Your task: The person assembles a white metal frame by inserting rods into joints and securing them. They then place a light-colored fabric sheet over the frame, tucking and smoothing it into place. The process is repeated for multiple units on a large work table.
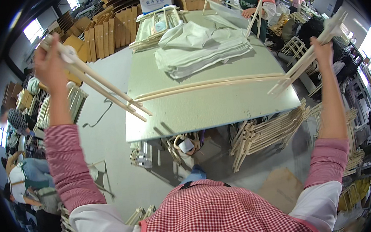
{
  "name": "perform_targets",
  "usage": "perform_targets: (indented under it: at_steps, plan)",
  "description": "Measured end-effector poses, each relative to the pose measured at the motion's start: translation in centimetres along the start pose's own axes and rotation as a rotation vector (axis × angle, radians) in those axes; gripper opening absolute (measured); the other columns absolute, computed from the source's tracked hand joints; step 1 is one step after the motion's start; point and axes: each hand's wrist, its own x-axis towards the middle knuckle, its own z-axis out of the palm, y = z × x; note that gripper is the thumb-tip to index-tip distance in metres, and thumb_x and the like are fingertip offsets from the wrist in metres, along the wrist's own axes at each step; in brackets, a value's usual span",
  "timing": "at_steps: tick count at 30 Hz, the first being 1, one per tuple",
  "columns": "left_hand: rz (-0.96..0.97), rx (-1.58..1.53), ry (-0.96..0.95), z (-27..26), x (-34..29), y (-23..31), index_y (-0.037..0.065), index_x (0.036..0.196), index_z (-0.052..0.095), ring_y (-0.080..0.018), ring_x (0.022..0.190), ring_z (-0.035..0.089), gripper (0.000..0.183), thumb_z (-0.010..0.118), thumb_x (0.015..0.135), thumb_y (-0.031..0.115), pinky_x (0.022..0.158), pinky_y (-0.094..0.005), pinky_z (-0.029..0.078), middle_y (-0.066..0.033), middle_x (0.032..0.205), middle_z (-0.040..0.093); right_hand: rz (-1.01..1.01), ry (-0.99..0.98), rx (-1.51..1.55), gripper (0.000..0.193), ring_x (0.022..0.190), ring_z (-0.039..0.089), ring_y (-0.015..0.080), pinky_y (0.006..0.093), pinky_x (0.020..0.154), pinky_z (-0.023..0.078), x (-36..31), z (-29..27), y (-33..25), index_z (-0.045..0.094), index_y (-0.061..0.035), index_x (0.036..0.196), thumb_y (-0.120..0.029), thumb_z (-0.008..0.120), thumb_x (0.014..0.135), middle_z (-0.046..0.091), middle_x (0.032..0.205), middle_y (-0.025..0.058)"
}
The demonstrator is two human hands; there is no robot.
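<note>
Both my arms are raised and spread wide above a pale green worktable (186, 120). My left hand (51, 67) is closed around the upper end of a pair of cream tubes, near a round whitish joint. At the other side my right hand (323, 52) grips a similar pair of tubes, slanting up to the right. Between them, two long thin cream rods cross the tabletop, and all these parts look like one cream tubular frame (209, 85). Whether the rods join both tube pairs is hard to make out.
Folded white fabric (204, 49) lies at the table's far half, beside stacked cream frames (158, 24). A co-worker in a dark apron (248, 0) stands at the far right, handling tubes. More frames (267, 135) lean under the table's right side. Cardboard pieces (111, 32) stand behind left.
</note>
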Motion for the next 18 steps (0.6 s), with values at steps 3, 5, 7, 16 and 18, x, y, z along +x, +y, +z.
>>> perform_targets:
  at_steps: [3,5,7,16,18]
  plan:
    - [-0.037,-0.230,0.103,7.0,-3.6,-4.1,-0.001,0.119,0.062,-0.0110,0.091,0.063,0.047,0.077,0.084,0.026,0.081,-0.0248,0.052,-0.0078,0.105,0.066,-0.038,0.010,0.039,0.086,0.121,0.053,0.0341,0.0389,0.102,0.040,-3.2,6.7,3.9,0.039,0.0082,0.135,-0.039,0.078,0.075,0.054,0.127,0.0261]
    - [0.129,-0.326,0.084,9.6,-3.0,-6.0,-0.002,0.123,0.059,-0.0104,0.091,0.063,0.050,0.077,0.084,0.025,0.081,-0.0246,0.052,-0.0080,0.106,0.066,0.011,-0.137,-0.025,0.079,0.121,0.053,0.0339,0.0398,0.101,0.040,-4.1,8.9,4.1,0.042,0.0078,0.133,-0.039,0.076,0.079,0.054,0.129,0.0243]
    - [0.159,-0.297,0.055,10.4,-3.2,-7.7,-0.003,0.124,0.057,-0.0102,0.092,0.063,0.051,0.077,0.085,0.024,0.082,-0.0241,0.051,-0.0084,0.107,0.067,0.153,-0.240,-0.281,0.076,0.110,0.059,0.0427,0.0441,0.094,0.046,-4.8,9.7,2.4,0.052,0.0112,0.122,-0.053,0.064,0.084,0.061,0.117,0.0280]
    - [0.573,0.296,0.094,15.1,-7.8,-10.5,0.004,0.120,0.053,-0.0285,0.101,0.058,0.045,0.076,0.082,0.011,0.084,-0.0447,0.049,-0.0119,0.106,0.061,-0.597,-1.144,-0.209,0.057,0.087,0.063,0.0314,0.0424,0.076,0.049,-20.0,27.2,-4.3,0.070,-0.0054,0.094,-0.059,0.051,0.091,0.067,0.087,0.0148]
    - [0.556,-0.153,-0.589,18.6,-16.2,-11.0,0.007,0.111,0.059,-0.0283,0.100,0.059,0.042,0.080,0.074,0.012,0.083,-0.0423,0.049,-0.0107,0.107,0.061,-0.422,-1.182,-0.218,0.057,0.082,0.062,0.0302,0.0424,0.072,0.047,-20.2,28.7,-3.6,0.070,-0.0066,0.089,-0.060,0.050,0.091,0.066,0.083,0.0127]
